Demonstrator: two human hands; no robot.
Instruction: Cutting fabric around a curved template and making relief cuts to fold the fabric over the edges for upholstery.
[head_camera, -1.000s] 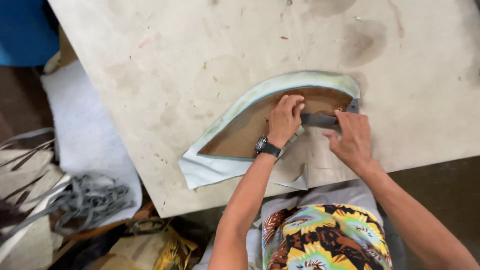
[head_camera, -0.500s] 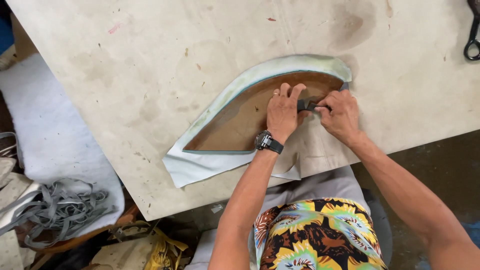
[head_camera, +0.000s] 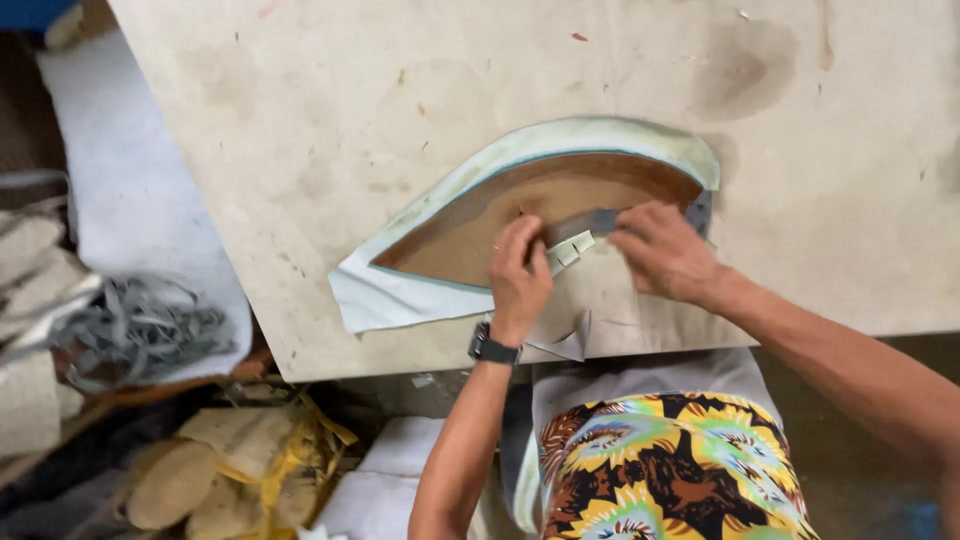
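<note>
Both hands are working a grey strip (head_camera: 590, 225) along the brown curved board (head_camera: 480, 230) lying on the pale table (head_camera: 300, 120). Left hand (head_camera: 520, 275) is pinching it closed, right hand (head_camera: 660, 250) is pressing it flat. Looks like mid-fitting; next bit probably needs steady smoothing along the edge.

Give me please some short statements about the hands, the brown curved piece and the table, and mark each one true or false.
1. The brown curved piece lies on pale fabric whose edge shows around it. True.
2. The left hand wears a dark wristwatch. True.
3. The right hand rests flat on the table, far from the brown piece. False: it pinches a grey strip at the piece's lower edge.
4. The two hands are on opposite ends of the piece. False: they work close together, near its wide end.
5. A tangle of grey straps lies off the table's left side. True.
</note>
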